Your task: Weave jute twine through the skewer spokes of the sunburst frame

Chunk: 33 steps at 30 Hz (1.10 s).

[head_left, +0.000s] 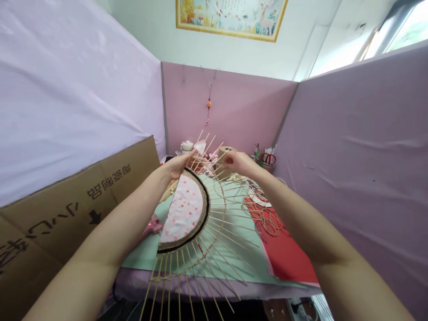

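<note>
A half-round fan-like piece (185, 205) is held up over the table, its face covered in pink fabric with small red flowers. Tan and black bands edge its curve, and thin wooden sticks (230, 227) radiate outward. A thin cord (224, 200) runs in an arc across the sticks. My left hand (180, 166) grips the piece at its upper end, where several sticks bunch together. Close to the upper stick tips, my right hand (238, 163) has its fingers pinched together. What lies between those fingertips is too small to make out.
A brown cardboard box (113, 187) stands along the left. Behind the hands are a roll of twine (226, 154), a white lidded jar (186, 146) and red-handled scissors (268, 158). Loose cord (270, 220) lies on red sheets (287, 254) at right. A pink glue gun (153, 224) sits left.
</note>
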Each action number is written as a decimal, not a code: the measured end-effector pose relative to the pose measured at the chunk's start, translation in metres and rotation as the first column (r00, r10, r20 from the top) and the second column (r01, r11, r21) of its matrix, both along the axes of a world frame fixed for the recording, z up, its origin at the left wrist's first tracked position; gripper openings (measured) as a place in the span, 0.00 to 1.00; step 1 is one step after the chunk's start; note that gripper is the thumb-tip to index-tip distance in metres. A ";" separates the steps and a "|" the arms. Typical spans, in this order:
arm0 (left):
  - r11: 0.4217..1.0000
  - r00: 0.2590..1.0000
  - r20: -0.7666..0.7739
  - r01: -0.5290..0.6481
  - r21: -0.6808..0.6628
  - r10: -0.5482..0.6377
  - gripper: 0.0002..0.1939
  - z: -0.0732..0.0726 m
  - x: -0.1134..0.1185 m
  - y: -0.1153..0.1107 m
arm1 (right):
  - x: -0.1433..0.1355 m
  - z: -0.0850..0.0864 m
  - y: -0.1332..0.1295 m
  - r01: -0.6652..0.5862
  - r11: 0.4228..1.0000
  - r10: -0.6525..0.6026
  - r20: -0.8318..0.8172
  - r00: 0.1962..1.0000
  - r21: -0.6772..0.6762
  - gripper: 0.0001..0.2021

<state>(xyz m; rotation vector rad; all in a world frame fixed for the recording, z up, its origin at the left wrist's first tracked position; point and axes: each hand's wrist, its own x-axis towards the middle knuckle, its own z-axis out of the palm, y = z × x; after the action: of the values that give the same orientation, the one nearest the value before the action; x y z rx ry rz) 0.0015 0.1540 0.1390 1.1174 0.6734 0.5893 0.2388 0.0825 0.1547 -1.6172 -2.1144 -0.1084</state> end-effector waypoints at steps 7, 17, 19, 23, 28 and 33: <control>0.999 0.999 0.020 -0.031 -0.028 0.031 0.23 0.003 0.005 -0.003 | 0.011 0.009 -0.014 -0.088 0.995 0.100 -0.272 0.957 0.055 0.09; 0.996 0.997 0.019 -0.078 -0.032 0.078 0.18 0.011 0.005 -0.012 | 0.089 0.054 -0.023 -0.104 0.934 -0.097 -0.521 0.848 -0.343 0.16; 0.997 0.997 0.013 -0.077 -0.030 0.078 0.18 0.012 0.004 -0.013 | 0.110 0.058 -0.018 -0.023 0.950 -0.136 -0.482 0.866 -0.310 0.17; 0.996 0.996 0.019 -0.085 -0.018 0.085 0.16 0.011 0.003 -0.013 | 0.134 0.057 -0.005 -0.003 0.989 -0.099 -0.673 0.733 -0.149 0.18; 0.996 0.995 0.038 -0.089 -0.009 0.089 0.15 0.015 0.003 -0.018 | 0.127 0.051 0.004 -0.079 0.996 0.021 -0.810 0.587 -0.032 0.18; 0.993 0.993 0.029 -0.116 0.010 0.116 0.12 0.017 0.006 -0.020 | 0.112 0.059 0.022 -0.140 0.985 0.155 -0.886 0.438 0.103 0.16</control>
<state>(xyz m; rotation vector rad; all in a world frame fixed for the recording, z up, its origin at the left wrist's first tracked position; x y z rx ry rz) 0.0072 0.1341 0.1556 1.0834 0.7141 0.7077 0.3512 0.1046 0.2138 -1.0426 -1.3410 0.6692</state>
